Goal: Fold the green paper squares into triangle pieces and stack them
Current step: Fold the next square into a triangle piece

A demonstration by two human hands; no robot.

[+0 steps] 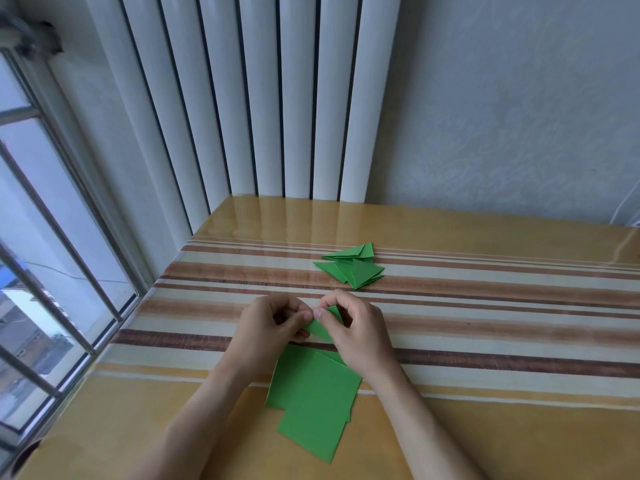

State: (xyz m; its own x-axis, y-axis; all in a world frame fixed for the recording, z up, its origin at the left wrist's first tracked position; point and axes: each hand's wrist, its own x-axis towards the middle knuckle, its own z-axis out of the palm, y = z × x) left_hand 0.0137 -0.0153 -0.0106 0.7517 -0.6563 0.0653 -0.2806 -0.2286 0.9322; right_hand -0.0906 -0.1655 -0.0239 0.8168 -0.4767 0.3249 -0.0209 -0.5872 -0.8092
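A small folded green paper piece (322, 329) is held just above the table between both hands. My left hand (270, 327) pinches its left end with thumb and fingers curled. My right hand (353, 327) pinches its right part, and the fingers hide much of the paper. Below the hands lies a loose pile of flat green paper squares (315, 400), overlapping each other. Beyond the hands, a heap of folded green triangle pieces (353, 268) rests on the striped table.
The table (485, 341) has a glossy striped cover and meets a white ribbed radiator (259, 98) at the back. A barred window (45, 271) runs along the left edge. A white cable (623, 206) hangs at the far right by the wall.
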